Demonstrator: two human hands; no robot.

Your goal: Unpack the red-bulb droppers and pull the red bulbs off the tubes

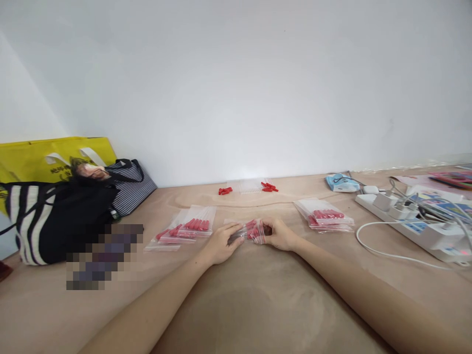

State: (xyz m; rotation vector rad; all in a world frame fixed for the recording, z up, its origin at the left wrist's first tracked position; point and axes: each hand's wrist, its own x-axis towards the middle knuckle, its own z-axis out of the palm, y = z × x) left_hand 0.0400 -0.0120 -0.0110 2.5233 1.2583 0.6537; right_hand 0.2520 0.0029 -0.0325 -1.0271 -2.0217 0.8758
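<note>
Both my hands meet at the middle of the brown table (236, 305) on a small clear zip bag of red pieces (251, 229). My left hand (220, 243) lies over the bag's left end with its fingers pressed on it. My right hand (279, 234) pinches the bag's right end. To the left lie filled clear bags (191, 227) of red pieces, spread in a loose row. To the right is a neat stack of filled bags (324, 215). Farther back, loose red pieces (224, 190) and more loose red pieces (269, 187) flank a clear strip (251, 186).
A black-and-white striped bag (55, 221), a dark striped bag (131, 184) and a yellow bag (51, 157) stand at the left by the wall. A white power strip (416, 223) with plugs and a white cable (387, 250) lies at the right, beside a blue face mask (341, 183).
</note>
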